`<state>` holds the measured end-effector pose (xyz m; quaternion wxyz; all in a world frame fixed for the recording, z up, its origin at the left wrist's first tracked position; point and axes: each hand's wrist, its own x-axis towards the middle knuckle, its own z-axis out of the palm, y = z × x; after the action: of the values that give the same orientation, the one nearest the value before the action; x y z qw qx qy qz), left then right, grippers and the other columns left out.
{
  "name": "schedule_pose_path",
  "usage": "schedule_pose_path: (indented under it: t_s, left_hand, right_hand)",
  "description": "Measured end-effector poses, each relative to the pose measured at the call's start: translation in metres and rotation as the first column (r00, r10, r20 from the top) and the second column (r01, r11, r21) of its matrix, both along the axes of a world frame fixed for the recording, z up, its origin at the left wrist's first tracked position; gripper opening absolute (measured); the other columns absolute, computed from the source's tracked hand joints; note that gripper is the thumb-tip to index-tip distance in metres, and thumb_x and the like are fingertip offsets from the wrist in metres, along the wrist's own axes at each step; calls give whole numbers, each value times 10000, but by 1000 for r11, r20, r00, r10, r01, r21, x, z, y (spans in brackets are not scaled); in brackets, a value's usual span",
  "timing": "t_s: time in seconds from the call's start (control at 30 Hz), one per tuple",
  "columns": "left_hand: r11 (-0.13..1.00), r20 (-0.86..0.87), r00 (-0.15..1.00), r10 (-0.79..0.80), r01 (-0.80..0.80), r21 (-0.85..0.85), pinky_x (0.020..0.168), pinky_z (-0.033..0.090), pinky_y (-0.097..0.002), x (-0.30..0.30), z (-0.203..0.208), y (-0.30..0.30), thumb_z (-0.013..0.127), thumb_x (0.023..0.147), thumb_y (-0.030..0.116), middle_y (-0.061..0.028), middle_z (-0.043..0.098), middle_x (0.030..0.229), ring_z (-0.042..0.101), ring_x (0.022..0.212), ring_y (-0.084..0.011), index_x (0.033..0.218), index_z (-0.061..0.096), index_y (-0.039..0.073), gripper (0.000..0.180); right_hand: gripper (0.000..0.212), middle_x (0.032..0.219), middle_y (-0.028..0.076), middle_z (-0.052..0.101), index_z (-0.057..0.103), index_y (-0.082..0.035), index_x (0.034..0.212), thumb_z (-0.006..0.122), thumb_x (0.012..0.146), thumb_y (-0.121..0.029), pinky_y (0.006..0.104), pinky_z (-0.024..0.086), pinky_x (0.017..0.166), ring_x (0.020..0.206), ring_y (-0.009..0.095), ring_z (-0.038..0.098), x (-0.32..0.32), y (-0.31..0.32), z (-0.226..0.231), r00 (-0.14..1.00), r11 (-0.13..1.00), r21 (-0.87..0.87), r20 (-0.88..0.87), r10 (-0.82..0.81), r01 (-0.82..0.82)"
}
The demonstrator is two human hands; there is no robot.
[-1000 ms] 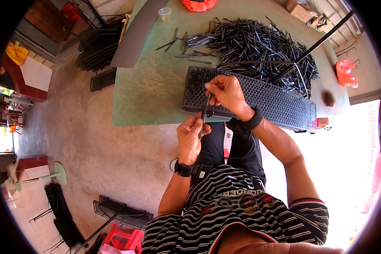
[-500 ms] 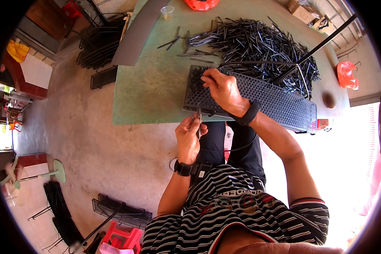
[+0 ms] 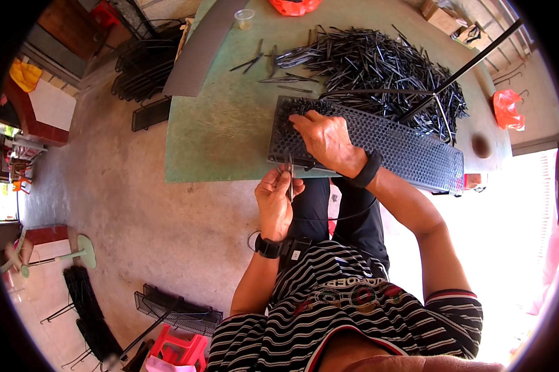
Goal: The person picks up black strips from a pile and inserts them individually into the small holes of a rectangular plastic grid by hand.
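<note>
A long black perforated panel [image 3: 403,144] lies slantwise along the table's near edge. Short dark strips bristle from its far left end. Over that end is my right hand [image 3: 329,141], fingers bent and pressed together near the panel's surface; whatever they pinch is hidden. Just below the panel's near left corner, my left hand [image 3: 274,199] is closed round metal tweezers [image 3: 290,177], their tips pointing up toward the panel. Behind the panel spreads a big heap of thin, shiny black strips [image 3: 385,68].
The green table [image 3: 217,142] also bears a few loose strips [image 3: 250,63], a clear plastic cup [image 3: 245,20] and a grey sheet [image 3: 199,56]. A black rod frame [image 3: 438,93] rises beside the heap. Red stools [image 3: 179,347] and more black mesh racks [image 3: 177,308] stand on the floor.
My right hand has shifted slightly left and turned lower over the panel, its knuckles now flatter. The left hand with the tweezers has barely moved.
</note>
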<state>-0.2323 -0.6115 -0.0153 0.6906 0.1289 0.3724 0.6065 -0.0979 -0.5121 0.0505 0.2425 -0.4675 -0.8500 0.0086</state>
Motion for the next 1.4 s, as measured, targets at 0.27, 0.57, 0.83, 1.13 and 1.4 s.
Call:
schedule_pose_path:
  t_s: [0.27, 0.57, 0.83, 1.13, 1.4]
  left_hand:
    - [1000, 22, 999, 23, -23, -6, 622, 537, -326, 1, -1, -4, 567, 873, 50, -64, 617, 799, 615, 665, -173, 977, 582, 1, 116]
    - [999, -41, 998, -53, 53, -12, 612, 550, -335, 23, 9, 6, 569, 880, 81, -68, 620, 801, 635, 665, -186, 992, 595, -6, 144]
    - [998, -90, 995, -53, 50, -26, 588, 542, -330, 23, 13, 13, 575, 880, 90, -69, 619, 805, 627, 650, -183, 985, 603, -16, 152]
    - [999, -79, 996, -50, 48, -17, 587, 537, -335, 18, 13, 13, 581, 878, 97, -70, 618, 813, 625, 655, -181, 998, 601, -10, 162]
    - [995, -108, 991, -77, 70, -70, 581, 529, -327, 15, 18, 10, 584, 878, 109, -66, 624, 837, 631, 671, -181, 1022, 602, 17, 173]
  right_hand:
    - [120, 702, 95, 596, 637, -48, 834, 654, 773, -150, 363, 459, 486, 573, 301, 584, 1, 0, -5, 993, 998, -37, -105, 43, -47]
    - [143, 602, 85, 622, 629, 62, 784, 614, 811, -77, 252, 459, 434, 473, 113, 583, 22, -18, 17, 746, 608, -770, -518, -417, -195]
    - [105, 713, 177, 635, 498, 21, 919, 555, 833, 1, 293, 498, 527, 609, 225, 655, 37, 18, 13, 716, 972, -235, -672, -187, 33]
    - [86, 681, 156, 576, 546, -12, 849, 592, 787, -51, 404, 452, 525, 614, 368, 570, 39, 32, -9, 942, 1000, -23, -336, -5, -3]
    - [95, 738, 148, 578, 655, -20, 827, 634, 756, -79, 407, 453, 574, 669, 357, 575, 42, 46, -7, 990, 997, -65, -139, 34, -44]
